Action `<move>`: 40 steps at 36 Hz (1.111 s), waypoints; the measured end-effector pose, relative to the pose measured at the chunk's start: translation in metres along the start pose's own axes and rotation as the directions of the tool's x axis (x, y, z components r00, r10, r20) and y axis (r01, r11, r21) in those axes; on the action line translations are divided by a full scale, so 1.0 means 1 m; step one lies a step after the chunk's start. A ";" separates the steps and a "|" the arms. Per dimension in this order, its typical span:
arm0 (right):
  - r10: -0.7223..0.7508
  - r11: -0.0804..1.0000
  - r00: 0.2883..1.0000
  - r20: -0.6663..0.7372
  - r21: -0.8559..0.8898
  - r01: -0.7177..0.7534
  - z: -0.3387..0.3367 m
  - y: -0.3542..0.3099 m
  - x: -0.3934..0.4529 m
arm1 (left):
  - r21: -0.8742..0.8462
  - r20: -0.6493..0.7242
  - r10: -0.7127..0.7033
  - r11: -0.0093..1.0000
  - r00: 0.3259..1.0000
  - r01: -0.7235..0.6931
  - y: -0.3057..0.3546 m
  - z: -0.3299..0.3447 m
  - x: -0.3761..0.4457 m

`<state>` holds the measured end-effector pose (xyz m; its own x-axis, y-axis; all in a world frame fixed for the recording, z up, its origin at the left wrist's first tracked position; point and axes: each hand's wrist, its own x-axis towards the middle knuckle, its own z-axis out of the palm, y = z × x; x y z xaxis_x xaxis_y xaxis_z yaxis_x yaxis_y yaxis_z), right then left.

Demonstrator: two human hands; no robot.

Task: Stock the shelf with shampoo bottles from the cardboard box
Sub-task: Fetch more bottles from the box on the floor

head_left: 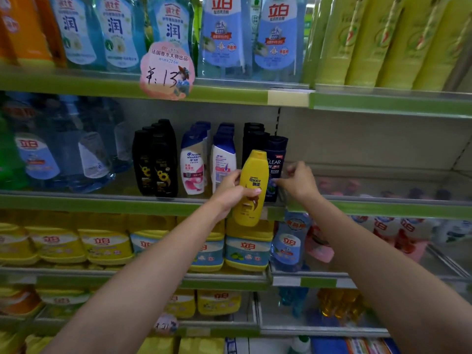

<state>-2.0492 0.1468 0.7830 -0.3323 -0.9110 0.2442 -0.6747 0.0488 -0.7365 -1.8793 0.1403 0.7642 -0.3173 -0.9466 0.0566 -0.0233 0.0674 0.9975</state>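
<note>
Both bare forearms reach up and forward, converging toward centre. The left hand [233, 192] wraps fingers and thumb around a yellow Rejoice shampoo bottle [252, 187], held upright. The right hand [298, 182], just right of it, has curled fingertips pinching.

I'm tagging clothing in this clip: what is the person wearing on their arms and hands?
Nothing shows on either. The left hand and right hand are bare: no gloves, and no rings, watch or wristband can be seen. Both forearms are uncovered to the frame's lower edge; no sleeve is in view.
</note>
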 end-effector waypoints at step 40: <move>0.088 0.984 0.996 0.003 0.153 -0.088 -0.051 0.048 0.035 | 0.379 0.096 0.289 0.874 0.952 -0.304 0.005 0.087 0.030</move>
<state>-2.1267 0.1379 0.7880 -0.3884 -0.9046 0.1759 -0.5338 0.0653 -0.8431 -1.9712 0.1391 0.7672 -0.4000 -0.8518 0.3384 -0.2835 0.4661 0.8381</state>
